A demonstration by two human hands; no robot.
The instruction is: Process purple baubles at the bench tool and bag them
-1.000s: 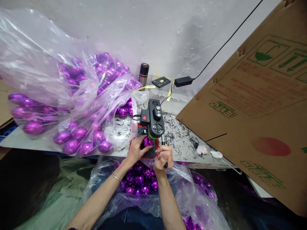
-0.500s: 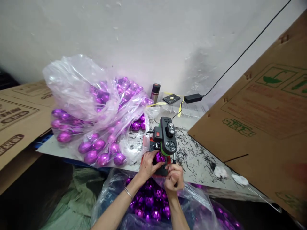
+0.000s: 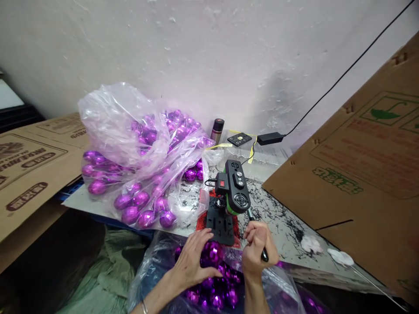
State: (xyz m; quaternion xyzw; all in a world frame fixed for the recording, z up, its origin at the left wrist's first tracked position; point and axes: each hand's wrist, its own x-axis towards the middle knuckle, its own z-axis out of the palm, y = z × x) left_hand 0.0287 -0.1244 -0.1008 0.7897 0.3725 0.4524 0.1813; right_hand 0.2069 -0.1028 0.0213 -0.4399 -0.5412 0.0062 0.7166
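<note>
My left hand [image 3: 193,257] is open, thumb and fingers spread apart, over the front edge of the table. A shiny purple faceted ball [image 3: 212,253] is right beside its fingers, above a plastic bag [image 3: 147,261] of similar balls; whether the fingertips touch it I cannot tell. My right hand [image 3: 260,244] is wrapped round the lever handle [image 3: 265,254] of a small black press machine [image 3: 237,185], on its right side. The slotted black base plate [image 3: 220,224] of the machine lies bare on a red mat [image 3: 235,231].
On the left a clear bag [image 3: 121,117] holds many purple balls. Cardboard boxes [image 3: 32,157] flank both sides, the right one [image 3: 353,174] leaning close. Behind are a dark cylinder [image 3: 217,130], a black pad [image 3: 240,139] and a power adapter [image 3: 270,138]. Black shreds litter the table [image 3: 278,226].
My left hand has drawn back from the machine towards the bag, and the ball has left the base plate. My right hand has moved right and towards me with the lever.
</note>
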